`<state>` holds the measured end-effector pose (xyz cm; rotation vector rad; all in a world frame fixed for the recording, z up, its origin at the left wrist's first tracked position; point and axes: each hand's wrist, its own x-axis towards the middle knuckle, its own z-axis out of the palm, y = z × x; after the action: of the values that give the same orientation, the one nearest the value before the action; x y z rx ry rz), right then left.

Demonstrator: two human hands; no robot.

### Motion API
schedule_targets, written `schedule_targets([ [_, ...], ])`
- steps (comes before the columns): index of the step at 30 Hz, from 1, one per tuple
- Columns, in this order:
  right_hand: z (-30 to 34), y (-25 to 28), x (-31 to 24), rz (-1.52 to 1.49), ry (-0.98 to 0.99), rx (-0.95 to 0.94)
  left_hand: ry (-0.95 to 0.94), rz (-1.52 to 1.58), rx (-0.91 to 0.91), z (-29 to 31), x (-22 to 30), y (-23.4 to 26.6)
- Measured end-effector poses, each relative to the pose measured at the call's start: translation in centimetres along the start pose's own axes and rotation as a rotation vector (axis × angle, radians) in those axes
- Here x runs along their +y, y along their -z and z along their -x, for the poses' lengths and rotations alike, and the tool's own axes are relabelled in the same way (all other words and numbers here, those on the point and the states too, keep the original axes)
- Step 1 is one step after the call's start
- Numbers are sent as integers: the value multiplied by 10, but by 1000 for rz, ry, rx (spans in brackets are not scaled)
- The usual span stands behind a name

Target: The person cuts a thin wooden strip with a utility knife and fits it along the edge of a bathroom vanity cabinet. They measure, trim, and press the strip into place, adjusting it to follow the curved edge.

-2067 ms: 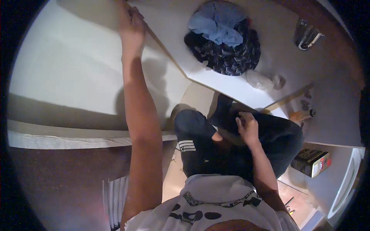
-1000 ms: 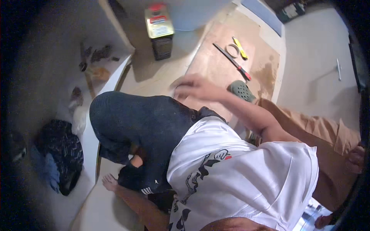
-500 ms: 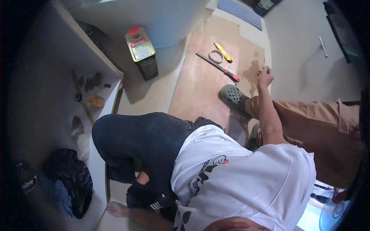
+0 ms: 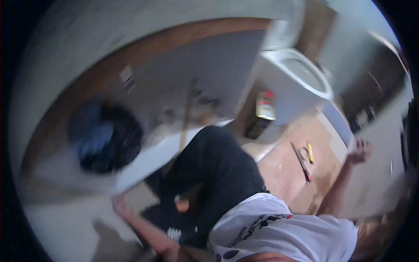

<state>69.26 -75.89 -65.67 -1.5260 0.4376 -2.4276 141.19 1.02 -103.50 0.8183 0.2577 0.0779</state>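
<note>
My left hand [image 4: 120, 204] is low on the left, beside the near end of the white ledge [image 4: 137, 172]; its fingers look stretched out and hold nothing I can see, though blurred. On the right, my right hand [image 4: 360, 151] is raised above the floor, fingers loosely bent and apart, with nothing visible in them. Nearest to it on the brown floor board [image 4: 279, 163] lie a yellow utility knife [image 4: 310, 153], a roll of tape [image 4: 303, 153] and a file [image 4: 300, 159] with a red and black handle.
A metal can [image 4: 265, 114] with a red cap stands before a white toilet [image 4: 321, 92]. A dark bundle of cloth [image 4: 126, 139] and blurred small items lie beyond the ledge. A person's brown trouser leg [image 4: 375, 236] is at lower right.
The view has swung left and up, bringing the toilet in. My right hand has lifted off the stained part of the board. My left hand stays near the ledge.
</note>
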Motion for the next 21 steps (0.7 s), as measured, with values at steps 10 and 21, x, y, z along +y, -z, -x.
schedule_targets([
  [10,-10,-150,-98,279,111,211,266,344,287,71,-11,-113],
  [21,22,-233,-154,110,175,-188,220,389,198,66,-14,-104],
])
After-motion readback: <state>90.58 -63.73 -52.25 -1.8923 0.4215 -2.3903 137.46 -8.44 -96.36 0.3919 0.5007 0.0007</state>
